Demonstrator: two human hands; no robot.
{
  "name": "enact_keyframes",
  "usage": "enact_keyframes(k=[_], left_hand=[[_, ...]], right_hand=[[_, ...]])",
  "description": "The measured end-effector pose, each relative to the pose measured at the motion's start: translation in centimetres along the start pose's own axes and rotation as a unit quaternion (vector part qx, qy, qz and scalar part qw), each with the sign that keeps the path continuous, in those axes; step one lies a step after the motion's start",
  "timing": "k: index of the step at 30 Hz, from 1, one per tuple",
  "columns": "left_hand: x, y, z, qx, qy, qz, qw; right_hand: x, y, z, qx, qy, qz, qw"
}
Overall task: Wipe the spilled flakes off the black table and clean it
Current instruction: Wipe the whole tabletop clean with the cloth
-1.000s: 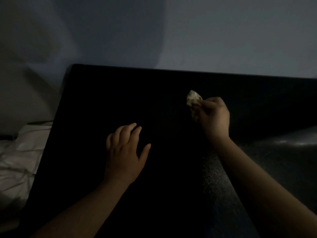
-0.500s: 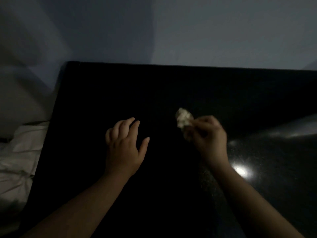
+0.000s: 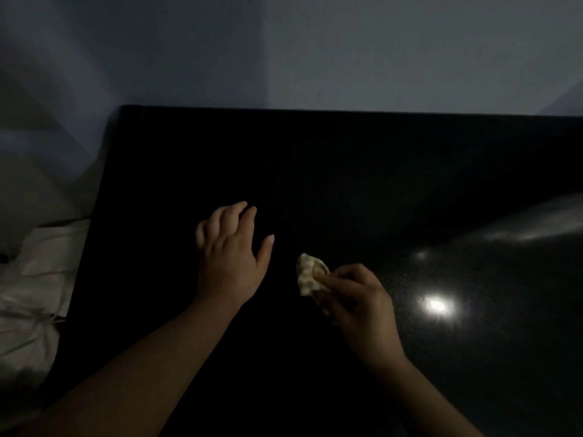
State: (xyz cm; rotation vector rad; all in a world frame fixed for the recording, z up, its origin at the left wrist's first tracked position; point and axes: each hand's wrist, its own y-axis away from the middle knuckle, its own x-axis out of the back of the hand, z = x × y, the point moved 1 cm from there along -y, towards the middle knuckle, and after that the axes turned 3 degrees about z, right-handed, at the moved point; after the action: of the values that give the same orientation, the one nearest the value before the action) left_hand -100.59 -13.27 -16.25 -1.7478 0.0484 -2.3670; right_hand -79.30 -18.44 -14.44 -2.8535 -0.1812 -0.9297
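Note:
The black table (image 3: 331, 159) fills most of the dim view. My right hand (image 3: 356, 298) grips a crumpled pale tissue (image 3: 310, 274) with curled fingers, holding it at the table surface near the middle. My left hand (image 3: 232, 253) rests flat on the table to the left of the tissue, fingers relaxed and spread, holding nothing. Fine pale specks (image 3: 407, 275) show faintly on the glossy surface to the right of my right hand; elsewhere the table is too dark to see flakes.
A bright light reflection (image 3: 437, 305) shines on the table to the right. White crumpled fabric (image 3: 34, 279) lies beside the table's left edge. A plain wall (image 3: 315, 52) stands behind the far edge.
My right hand has drawn the tissue toward me and leftward across the table. My left hand has stayed in place.

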Motion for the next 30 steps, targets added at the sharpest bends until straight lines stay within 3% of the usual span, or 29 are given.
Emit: enact_keyframes(k=[4,6,11,14,20,23,25,27,30], left_hand=[[-0.1,0.1,-0.2,-0.007,0.005,0.000,1.000],[-0.1,0.1,-0.3,-0.013,0.008,0.002,1.000],[-0.1,0.1,-0.2,-0.012,0.003,0.007,1.000],[0.0,0.1,-0.1,-0.009,0.002,0.006,1.000],[1.3,0.6,0.6,-0.052,-0.041,-0.019,0.998],[3.0,2.1,0.9,-0.073,-0.001,-0.031,0.997],[4.0,4.4,0.6,-0.076,0.040,-0.044,0.995],[4.5,7.2,0.2,-0.067,0.058,-0.051,0.995],[4.5,10.6,0.0,-0.071,0.057,-0.067,0.994]], right_hand=[[2.6,-2.5,-0.8,0.004,0.008,0.119,0.993],[3.6,-5.5,0.1,-0.009,0.039,0.137,0.990],[2.2,-7.9,4.4,-0.049,0.081,0.102,0.990],[0.8,-3.0,3.6,-0.005,0.077,0.079,0.994],[1.7,5.6,-0.3,-0.001,-0.007,-0.036,0.999],[3.5,3.0,0.9,0.010,0.059,0.079,0.995],[3.9,0.5,2.6,-0.047,0.085,0.136,0.986],[3.1,-0.2,3.9,-0.085,0.093,0.150,0.981],[1.2,3.1,3.0,-0.055,0.104,0.156,0.981]])
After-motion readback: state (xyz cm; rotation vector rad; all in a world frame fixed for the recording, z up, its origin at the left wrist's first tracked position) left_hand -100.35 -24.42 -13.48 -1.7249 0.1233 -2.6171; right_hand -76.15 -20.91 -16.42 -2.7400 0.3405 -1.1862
